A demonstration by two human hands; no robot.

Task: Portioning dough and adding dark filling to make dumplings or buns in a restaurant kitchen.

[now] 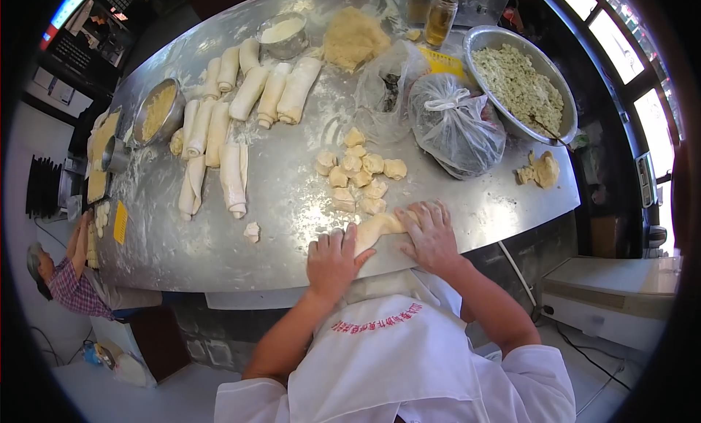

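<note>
A twisted length of pale dough [378, 230] lies across the steel worktop near its front edge. My left hand [332, 261] grips its left end, thumb on the near side. Around the right end curl the fingers of my right hand [429, 232], hiding that part of the dough. Just beyond the strip sits a loose cluster of small dough pieces [361, 178], some touching one another. To the left, one small scrap of dough [252, 232] rests alone on the floured metal.
Rolled dough sheets [235, 187] lie at left, near a metal bowl [178, 111]. A tied plastic bag [457, 130], a basin of crumbly filling [569, 103], a dough lump [542, 170] and a glass of amber liquid [440, 20] stand right. A person [76, 280] works far left.
</note>
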